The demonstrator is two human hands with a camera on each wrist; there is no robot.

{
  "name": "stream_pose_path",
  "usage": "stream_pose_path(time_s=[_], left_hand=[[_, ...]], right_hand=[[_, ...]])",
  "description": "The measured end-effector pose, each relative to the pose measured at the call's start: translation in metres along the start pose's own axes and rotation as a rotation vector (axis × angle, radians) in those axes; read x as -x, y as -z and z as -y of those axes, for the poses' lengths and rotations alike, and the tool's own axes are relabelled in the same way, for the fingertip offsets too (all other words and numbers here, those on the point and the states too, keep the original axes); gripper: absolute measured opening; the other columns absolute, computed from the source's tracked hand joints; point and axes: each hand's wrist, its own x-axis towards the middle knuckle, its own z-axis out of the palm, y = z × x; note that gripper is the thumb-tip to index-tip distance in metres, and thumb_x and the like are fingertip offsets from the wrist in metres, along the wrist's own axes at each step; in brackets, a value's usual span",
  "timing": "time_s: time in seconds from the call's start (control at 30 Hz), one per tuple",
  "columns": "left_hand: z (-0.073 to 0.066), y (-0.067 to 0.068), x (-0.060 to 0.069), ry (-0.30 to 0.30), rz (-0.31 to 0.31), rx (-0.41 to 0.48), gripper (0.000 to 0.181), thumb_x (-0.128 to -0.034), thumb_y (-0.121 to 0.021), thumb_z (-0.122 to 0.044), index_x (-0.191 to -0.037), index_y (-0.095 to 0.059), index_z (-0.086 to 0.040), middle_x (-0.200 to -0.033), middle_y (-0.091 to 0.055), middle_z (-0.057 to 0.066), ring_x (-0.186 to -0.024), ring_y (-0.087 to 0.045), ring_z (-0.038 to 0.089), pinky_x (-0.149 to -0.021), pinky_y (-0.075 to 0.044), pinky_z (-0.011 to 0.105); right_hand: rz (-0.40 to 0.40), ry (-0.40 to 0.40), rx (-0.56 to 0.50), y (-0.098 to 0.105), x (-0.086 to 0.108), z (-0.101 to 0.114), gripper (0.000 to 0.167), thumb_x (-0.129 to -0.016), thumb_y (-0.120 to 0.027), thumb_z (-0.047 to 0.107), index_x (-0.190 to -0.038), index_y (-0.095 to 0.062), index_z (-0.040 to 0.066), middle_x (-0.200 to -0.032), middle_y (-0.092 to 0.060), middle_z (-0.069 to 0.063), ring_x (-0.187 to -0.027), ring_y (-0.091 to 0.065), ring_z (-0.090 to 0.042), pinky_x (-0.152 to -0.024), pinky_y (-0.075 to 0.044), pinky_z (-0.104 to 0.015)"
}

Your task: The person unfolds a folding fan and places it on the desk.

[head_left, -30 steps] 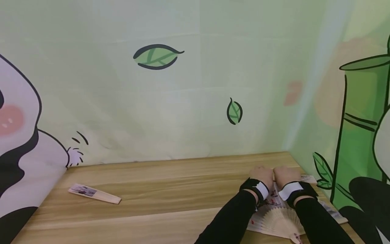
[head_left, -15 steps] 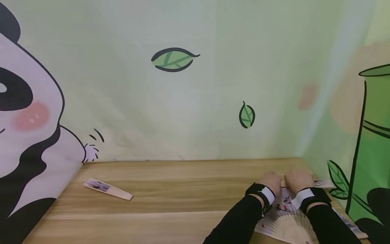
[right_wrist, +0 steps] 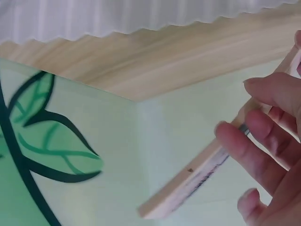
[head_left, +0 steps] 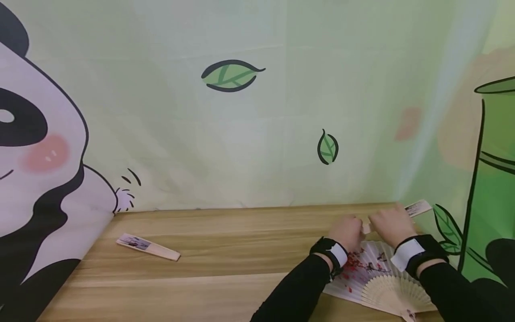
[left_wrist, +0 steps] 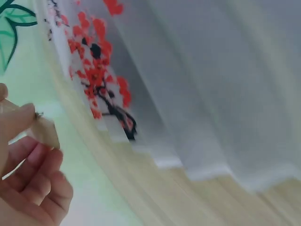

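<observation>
A folded hand fan (head_left: 418, 208), pale wood with a printed strip, is held by both hands at the table's far right corner. My left hand (head_left: 347, 231) pinches its narrow end between thumb and fingers, as the left wrist view shows. My right hand (head_left: 391, 223) grips it further along with thumb and fingers, and the printed end sticks out beyond to the right, tilted upward. Below the hands lies a spread fan (head_left: 362, 273) with pleated white cloth, red blossoms and pale ribs. My right forearm hides its right side.
Another folded fan (head_left: 148, 247) lies on the left part of the wooden table (head_left: 225, 259). A cloth backdrop (head_left: 257, 134) with a panda, leaves and bamboo rises behind the table and along its sides.
Both hands have risen off the spread fan with the folded fan, whose printed end now tilts up to the right. More of the blossom print shows. The head view has shifted slightly.
</observation>
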Motion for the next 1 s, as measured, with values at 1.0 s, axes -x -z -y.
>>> stream_pose_path(time_s=[1.0], left_hand=[[0.112,0.068,0.129,0.439,-0.077,1.016,0.009,-0.0798,-0.073,-0.011,-0.073,-0.074,-0.005,-0.061,-0.067,0.005,-0.057,-0.066,0.017,-0.052,-0.054,0.027]], right_hand=[[-0.4,-0.396,-0.624,0.046,-0.05,0.159,0.022,-0.09,-0.059,0.004,-0.112,-0.056,-0.001,-0.098,-0.058,-0.021,-0.087,-0.057,-0.038,-0.068,-0.041,-0.049]])
